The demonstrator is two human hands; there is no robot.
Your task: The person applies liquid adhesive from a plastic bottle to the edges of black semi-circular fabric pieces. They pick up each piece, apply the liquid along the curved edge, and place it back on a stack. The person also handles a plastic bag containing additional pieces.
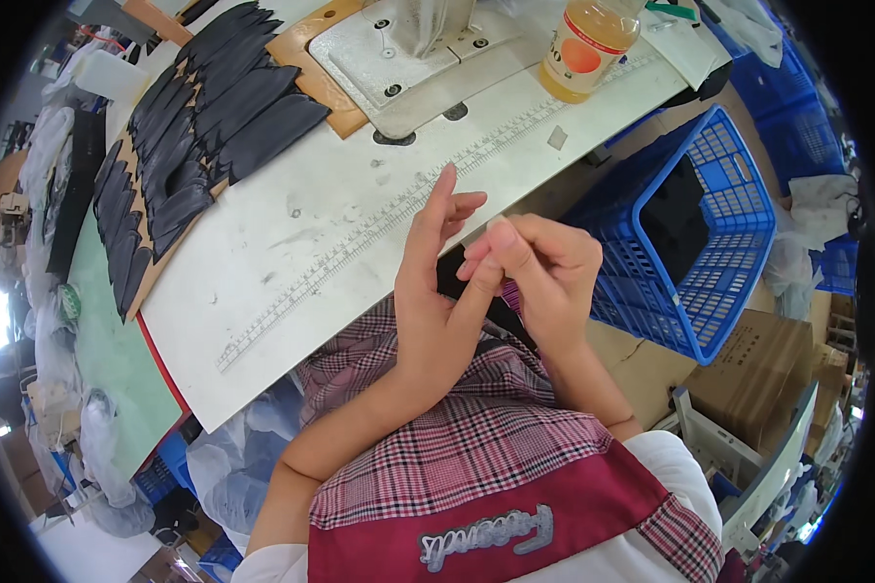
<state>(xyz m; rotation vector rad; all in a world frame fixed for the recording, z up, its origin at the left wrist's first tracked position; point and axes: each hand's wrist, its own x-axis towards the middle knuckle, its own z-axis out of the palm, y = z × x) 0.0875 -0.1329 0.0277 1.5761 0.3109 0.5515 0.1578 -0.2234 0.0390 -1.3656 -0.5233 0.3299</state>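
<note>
Above my lap, in front of the table edge, my two hands meet. My left hand [430,301] is upright with its index finger stretched up and the other fingers apart, its thumb reaching over to my right fingertips. On my right hand [554,282] the thumb and fingers are pinched together against the left thumb tip. Whatever lies in that pinch, if anything, is too small or hidden to make out. A plaid apron [467,442] with a dark red band covers my lap below both forearms.
A white sewing machine bed [428,73] stands on the table [253,301], which has a ruler strip [360,243]. Overlapping black pieces [253,121] lie at left on a brown board. A drink bottle [588,49] stands far right; a blue crate [690,321] and cardboard box [749,374] are at right.
</note>
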